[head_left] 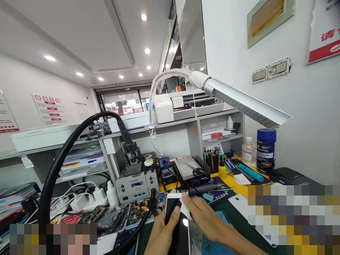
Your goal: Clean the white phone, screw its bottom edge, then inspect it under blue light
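A white-framed phone or tablet [178, 242] with dark, glossy glass is held upright at the bottom centre. My left hand [160, 233] grips its left edge, the thumb lying across the glass. At the upper right edge, my right hand [204, 216] pinches a small white wipe or tissue [185, 209] against the device. The wipe's far side and most of the right fingers are hidden. Beneath the right forearm lies a blue cloth-like item [212, 244]. A white device panel with a camera hole [252, 221] rests on the green mat to the right.
A black hose [50, 177] arches across the left side near a grey hot-air station [136, 186]. Circuit parts fill a tray [129, 216]. Scissors [198, 171], a blue-lidded canister [266, 150] and a clear bottle [249, 152] stand behind. A lamp [247, 101] hangs overhead.
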{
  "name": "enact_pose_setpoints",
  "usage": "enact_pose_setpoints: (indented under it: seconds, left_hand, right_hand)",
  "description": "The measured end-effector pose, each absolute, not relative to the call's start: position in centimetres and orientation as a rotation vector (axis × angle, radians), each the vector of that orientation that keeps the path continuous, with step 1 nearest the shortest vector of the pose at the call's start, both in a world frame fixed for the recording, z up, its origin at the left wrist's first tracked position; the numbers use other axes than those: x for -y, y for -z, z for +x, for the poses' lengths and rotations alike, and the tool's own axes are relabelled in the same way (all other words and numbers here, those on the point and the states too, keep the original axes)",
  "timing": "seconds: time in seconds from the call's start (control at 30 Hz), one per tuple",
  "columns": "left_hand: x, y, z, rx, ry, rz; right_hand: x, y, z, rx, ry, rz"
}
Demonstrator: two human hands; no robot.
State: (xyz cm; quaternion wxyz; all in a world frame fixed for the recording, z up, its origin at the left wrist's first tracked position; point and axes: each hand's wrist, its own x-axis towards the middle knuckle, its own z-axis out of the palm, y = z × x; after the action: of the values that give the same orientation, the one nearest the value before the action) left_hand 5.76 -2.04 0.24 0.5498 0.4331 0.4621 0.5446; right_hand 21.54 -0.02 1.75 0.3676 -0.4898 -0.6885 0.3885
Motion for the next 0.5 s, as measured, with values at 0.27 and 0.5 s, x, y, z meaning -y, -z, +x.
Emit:
enact_pose_setpoints:
  seconds: [0.27, 0.5]
  left_hand:
    - [3.0, -1.1, 5.6, -1.01, -1.29, 1.196]
    - [3.5, 0.3, 4.1, -0.954, -0.972, 1.218]
  right_hand:
    - [-1.3, -2.2, 22.8, 1.723, -1.155, -1.192]
    - [-1.3, -2.5, 24.2, 1.885, -1.333, -1.231]
